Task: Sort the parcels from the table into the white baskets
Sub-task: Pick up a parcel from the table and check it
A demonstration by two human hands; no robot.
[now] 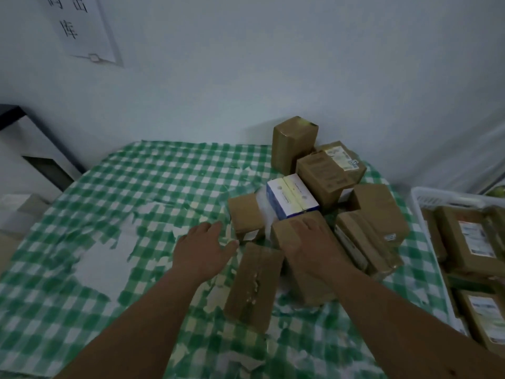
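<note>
Several brown cardboard parcels are heaped on the right half of the table [114, 192], which wears a torn green-and-white checked cloth. A blue-and-white box [292, 199] lies among them. My right hand [306, 242] rests flat, fingers extended, on top of a brown parcel [308, 277] in the pile's front. A long taped parcel [254, 283] lies between my hands. My left hand [203, 247] hovers open above the cloth, just left of a small brown parcel [246, 218]. A white basket [434, 201] at the right edge holds several labelled parcels.
A tall brown box [293, 143] stands upright at the back of the pile near the white wall. A dark-topped white cabinet [30, 149] stands to the left of the table. A paper sign [82, 26] hangs on the wall.
</note>
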